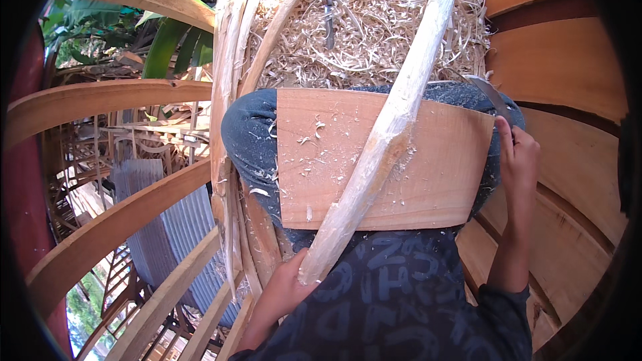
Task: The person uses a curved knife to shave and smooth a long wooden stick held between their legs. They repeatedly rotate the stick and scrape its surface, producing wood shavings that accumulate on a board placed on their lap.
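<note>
A long pale peeled wooden pole (374, 160) slants across a flat wooden board (321, 180) that rests on my lap. My left hand (286, 289) is wrapped round the pole's near end, close to my body. The pole's far end runs up past the top of the view. At the right, beyond the board's edge, my right hand (519, 152) is closed round a knife (493, 95). Its broad grey blade points away and to the left, apart from the pole; the handle is hidden in my fingers. Small shavings lie on the board.
Curly wood shavings (394, 33) heap up ahead of my knees, with another knife (328, 17) lying among them. Rough wooden strips (234, 60) run along the left. Slatted rails (114, 107) stand at the left, and wooden planks (562, 60) form a wall at the right.
</note>
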Motion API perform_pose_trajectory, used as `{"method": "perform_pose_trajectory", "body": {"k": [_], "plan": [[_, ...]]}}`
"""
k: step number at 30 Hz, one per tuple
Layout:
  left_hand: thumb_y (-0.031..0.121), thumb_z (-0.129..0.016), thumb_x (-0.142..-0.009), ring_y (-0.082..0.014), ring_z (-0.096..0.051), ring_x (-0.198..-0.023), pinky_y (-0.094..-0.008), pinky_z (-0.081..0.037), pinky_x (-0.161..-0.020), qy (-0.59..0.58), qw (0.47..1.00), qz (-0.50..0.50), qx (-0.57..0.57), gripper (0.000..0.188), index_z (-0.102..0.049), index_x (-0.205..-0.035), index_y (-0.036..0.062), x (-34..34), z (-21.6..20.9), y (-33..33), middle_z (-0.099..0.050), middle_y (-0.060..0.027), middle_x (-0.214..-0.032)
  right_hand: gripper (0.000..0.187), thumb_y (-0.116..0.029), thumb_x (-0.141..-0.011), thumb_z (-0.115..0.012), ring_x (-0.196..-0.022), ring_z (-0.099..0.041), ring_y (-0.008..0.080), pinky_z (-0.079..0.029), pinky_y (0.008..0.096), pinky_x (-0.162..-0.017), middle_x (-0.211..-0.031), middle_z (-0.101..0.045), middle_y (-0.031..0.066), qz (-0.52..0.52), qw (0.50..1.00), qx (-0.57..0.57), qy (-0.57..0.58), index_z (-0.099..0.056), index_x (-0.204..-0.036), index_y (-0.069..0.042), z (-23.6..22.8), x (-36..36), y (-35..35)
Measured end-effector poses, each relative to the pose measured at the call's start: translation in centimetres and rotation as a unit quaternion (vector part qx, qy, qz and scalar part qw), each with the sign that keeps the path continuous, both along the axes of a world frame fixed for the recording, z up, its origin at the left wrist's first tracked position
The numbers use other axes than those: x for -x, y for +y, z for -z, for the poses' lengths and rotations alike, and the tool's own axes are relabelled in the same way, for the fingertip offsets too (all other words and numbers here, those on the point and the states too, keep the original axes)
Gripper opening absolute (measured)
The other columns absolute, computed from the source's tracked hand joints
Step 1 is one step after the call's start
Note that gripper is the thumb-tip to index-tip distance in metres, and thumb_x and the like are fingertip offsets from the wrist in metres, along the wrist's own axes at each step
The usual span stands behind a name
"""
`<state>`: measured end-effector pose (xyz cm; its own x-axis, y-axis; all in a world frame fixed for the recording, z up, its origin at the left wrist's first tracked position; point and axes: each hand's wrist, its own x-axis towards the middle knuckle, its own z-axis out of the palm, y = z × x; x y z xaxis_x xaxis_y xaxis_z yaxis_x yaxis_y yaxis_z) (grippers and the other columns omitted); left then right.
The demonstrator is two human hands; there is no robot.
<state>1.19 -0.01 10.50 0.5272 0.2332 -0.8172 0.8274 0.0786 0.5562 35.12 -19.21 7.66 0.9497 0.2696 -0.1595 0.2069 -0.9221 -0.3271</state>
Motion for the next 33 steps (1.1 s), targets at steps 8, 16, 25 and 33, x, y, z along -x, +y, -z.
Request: {"method": "perform_pose_trajectory", "body": {"k": [8, 16, 25, 33], "plan": [[0.019, -0.075, -0.074, -0.0184, -0.064, -0.091, -0.0326, -0.049, -0.081, -0.047, 0.999, 0.017, -0.007, 0.054, -0.054, -0.118, -0.004, 0.0, 0.3, 1.7, -0.067, -0.0144, -0.101, 0.052, -0.04, -0.087, -0.062, -0.048, -0.047, 0.033, -0.037, 0.0405, -0.049, -0.055, -0.049, 0.0222, 0.046, 0.995, -0.081, 0.04, -0.054, -0.064, 0.006, 0.4, 5.8, -0.4], [0.022, -0.078, -0.073, -0.0175, -0.063, -0.085, -0.0315, -0.049, -0.078, -0.095, 0.995, -0.003, 0.022, 0.052, -0.057, -0.113, -0.0041, 2.5, 0.7, 2.6, -0.066, -0.0136, -0.095, 0.044, -0.037, -0.082, -0.067, -0.063, -0.061, 0.0394, -0.045, 0.0429, -0.058, -0.062, -0.058, 0.0233, 0.138, 0.981, -0.131, -0.032, -0.059, -0.07, 0.005, -0.2, 6.8, -3.3], [0.033, -0.08, -0.07, -0.0176, -0.062, -0.082, -0.0317, -0.048, -0.075, -0.177, 0.982, 0.044, -0.043, 0.055, -0.061, -0.107, -0.0029, 3.2, 1.8, 0.0, -0.066, -0.0111, -0.089, 0.042, -0.033, -0.082, -0.069, -0.05, -0.048, 0.0136, -0.04, 0.0344, -0.05, -0.051, -0.051, 0.0092, 0.169, 0.926, -0.336, -0.01, -0.055, -0.063, 0.001, 2.6, 6.3, -7.6], [0.02, -0.075, -0.075, -0.0153, -0.061, -0.076, -0.0314, -0.05, -0.068, -0.21, 0.975, -0.02, -0.069, 0.037, -0.064, -0.103, -0.0007, 2.7, -1.6, -3.0, -0.066, -0.0076, -0.085, 0.043, -0.037, -0.079, -0.07, -0.052, -0.053, 0.0178, -0.043, 0.0344, -0.053, -0.054, -0.054, 0.0109, 0.158, 0.928, -0.336, 0.018, -0.056, -0.063, 0.0, 0.0, 7.1, -8.6]]}}
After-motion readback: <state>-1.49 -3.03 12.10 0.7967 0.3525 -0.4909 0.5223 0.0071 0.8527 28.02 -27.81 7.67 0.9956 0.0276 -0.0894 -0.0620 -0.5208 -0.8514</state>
